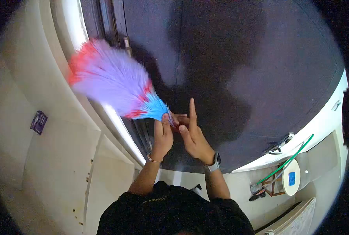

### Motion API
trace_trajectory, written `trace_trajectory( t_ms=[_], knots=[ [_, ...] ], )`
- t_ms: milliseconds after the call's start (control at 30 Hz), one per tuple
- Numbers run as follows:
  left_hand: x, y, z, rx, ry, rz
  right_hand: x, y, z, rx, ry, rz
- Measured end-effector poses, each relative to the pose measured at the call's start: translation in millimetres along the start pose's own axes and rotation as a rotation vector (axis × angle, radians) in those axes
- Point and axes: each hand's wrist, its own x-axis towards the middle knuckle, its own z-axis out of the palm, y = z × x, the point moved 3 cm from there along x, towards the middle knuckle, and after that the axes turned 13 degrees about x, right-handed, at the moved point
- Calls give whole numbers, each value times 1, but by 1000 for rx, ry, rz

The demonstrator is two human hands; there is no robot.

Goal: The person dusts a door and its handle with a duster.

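A fluffy feather duster in purple, red and blue tilts up to the left in front of a dark door. My left hand is closed around its narrow blue end, thumb on top. Close beside it, my right hand is at the dark red handle end, with the index finger stretched straight up and the other fingers curled in. Most of the handle is hidden by my hands. The duster's head looks slightly blurred and reaches near the left edge of the door.
A metal door bolt sits behind the duster; a handle is at the door's right side. At lower right stand a round stool with a blue cloth and a green pole. A purple basket is at left.
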Motion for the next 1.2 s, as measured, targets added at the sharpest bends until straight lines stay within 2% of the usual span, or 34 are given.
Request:
trace_trajectory(
  t_ms=[33,67,100,167,200,233,267,300,367,400,433,567,600,700,767,800,900,933,967,1067,1167,1200],
  knots=[
    [1,-6,3,-86,-14,20,-4,8,-5,-11,20,-15],
    [4,-9,5,102,-49,31,-8,15,-9,-21,40,-30],
    [5,-11,6,105,-47,31,-14,19,-11,-19,38,-30],
    [3,-16,16,372,-229,-30,-28,30,-19,45,92,126],
    [2,-20,17,435,-159,-48,-34,34,-26,43,87,124],
    [4,-21,16,432,-151,-45,-40,36,-38,-15,180,97],
    [9,-20,7,584,-6,15,-44,36,-52,-71,275,66],
    [13,-18,-1,735,141,74,-47,36,-66,-73,272,59],
    [20,-26,-11,567,297,-5,-58,30,-100,-26,463,9],
    [27,-29,-13,286,340,-145,-62,28,-115,-25,457,4],
    [30,-26,-11,192,360,-178,-66,23,-132,-41,534,-34],
    [19,-21,25,732,187,-89,-78,14,-182,-8,753,-156],
    [16,-20,38,723,152,45,-80,15,-192,4,743,-163],
    [17,10,52,860,185,154,-81,17,-217,-115,803,-242],
    [32,22,50,744,323,122,-83,15,-229,-141,844,-314],
    [39,18,47,661,394,39,-83,11,-233,-149,877,-338],
    [59,26,44,418,456,-45,-85,11,-249,-33,873,-394],
    [64,36,49,488,470,53,-87,9,-254,-24,876,-397],
    [63,41,57,494,471,60,-89,10,-259,13,877,-353],
    [54,68,90,850,239,252,-90,10,-277,13,858,-336],
    [61,92,93,950,226,236,-88,2,-291,-11,872,-387],
    [68,97,90,943,287,253,-88,-2,-295,-2,906,-415]
  ],
)
